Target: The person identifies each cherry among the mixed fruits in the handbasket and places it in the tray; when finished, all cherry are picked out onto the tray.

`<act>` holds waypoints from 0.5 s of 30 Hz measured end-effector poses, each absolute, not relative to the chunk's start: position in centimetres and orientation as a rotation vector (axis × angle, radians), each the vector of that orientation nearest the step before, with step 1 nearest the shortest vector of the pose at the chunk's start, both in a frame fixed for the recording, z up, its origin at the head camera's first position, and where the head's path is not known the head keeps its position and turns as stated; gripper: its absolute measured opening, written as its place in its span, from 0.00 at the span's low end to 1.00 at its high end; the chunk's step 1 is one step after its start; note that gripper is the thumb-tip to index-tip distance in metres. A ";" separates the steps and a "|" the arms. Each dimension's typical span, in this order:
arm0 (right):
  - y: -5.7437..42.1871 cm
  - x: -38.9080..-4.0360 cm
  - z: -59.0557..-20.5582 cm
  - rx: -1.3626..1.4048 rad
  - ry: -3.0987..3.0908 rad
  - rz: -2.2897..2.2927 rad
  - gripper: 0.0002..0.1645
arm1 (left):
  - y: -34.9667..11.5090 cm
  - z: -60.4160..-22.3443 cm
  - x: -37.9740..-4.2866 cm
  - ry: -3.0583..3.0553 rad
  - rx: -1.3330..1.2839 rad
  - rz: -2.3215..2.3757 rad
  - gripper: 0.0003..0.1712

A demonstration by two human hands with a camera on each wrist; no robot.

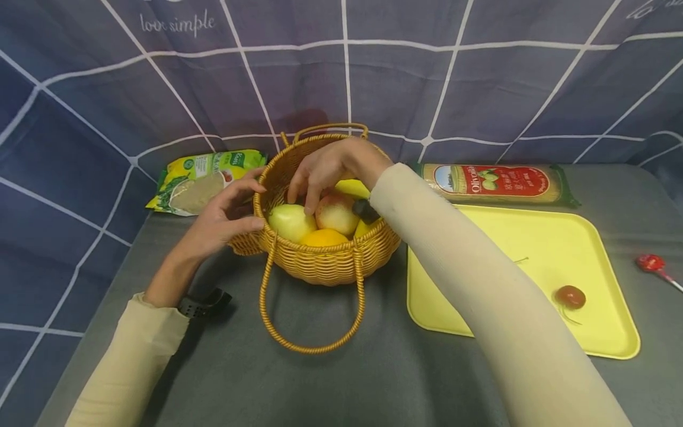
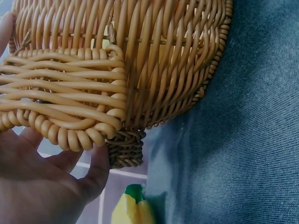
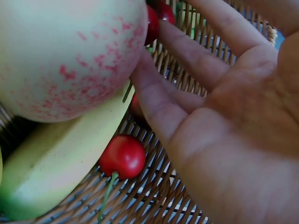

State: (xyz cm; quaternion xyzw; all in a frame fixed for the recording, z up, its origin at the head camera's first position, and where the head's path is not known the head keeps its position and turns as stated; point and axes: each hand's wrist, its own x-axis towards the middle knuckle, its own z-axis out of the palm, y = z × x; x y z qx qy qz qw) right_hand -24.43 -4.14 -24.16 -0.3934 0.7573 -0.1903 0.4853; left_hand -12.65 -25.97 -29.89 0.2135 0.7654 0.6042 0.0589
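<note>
A brown wicker basket [image 1: 315, 270] stands in the middle, holding a yellow-green pear [image 1: 290, 222], a peach [image 1: 336, 213], an orange [image 1: 324, 238] and a banana [image 3: 70, 163]. My left hand [image 1: 229, 207] grips the basket's left side, thumb and fingers at the rim. Seen from the left wrist, its fingers reach around a woven flap [image 2: 60, 88]. Inside the basket, my right hand [image 1: 325, 169] reaches down behind the pear and peach with loosely extended fingers. Its fingertips are right by red cherries [image 3: 153, 25]; another cherry [image 3: 124, 156] with a green stem lies on the wicker below.
To the right is a yellow tray [image 1: 592, 249] with one dark cherry [image 1: 570, 296], partly behind my right sleeve. A red lollipop [image 1: 650, 263] lies beyond it. Behind stand an Olivoila packet [image 1: 496, 181] and a yellow-green bag [image 1: 200, 184]. The basket's front handle [image 1: 312, 350] hangs forward.
</note>
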 end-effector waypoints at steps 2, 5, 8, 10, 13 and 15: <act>-4.3 -24.4 -24.2 -0.984 1.851 -0.426 0.30 | -25.9 -30.0 -12.6 2.317 0.646 1.825 0.24; -4.4 -24.3 -24.2 -0.998 1.876 -0.395 0.32 | -25.9 -30.0 -12.6 2.329 0.642 1.811 0.24; -4.4 -24.3 -24.2 -0.984 1.915 -0.409 0.33 | -25.9 -30.0 -12.7 2.339 0.644 1.805 0.24; -4.4 -24.3 -24.2 -0.956 1.940 -0.451 0.34 | -25.9 -29.9 -12.7 2.340 0.644 1.806 0.24; -4.3 -24.3 -24.2 -0.899 1.931 -0.546 0.32 | -26.0 -29.9 -12.7 2.340 0.640 1.806 0.25; -4.3 -24.3 -24.2 -0.857 1.917 -0.593 0.31 | -26.0 -29.9 -12.7 2.339 0.637 1.807 0.25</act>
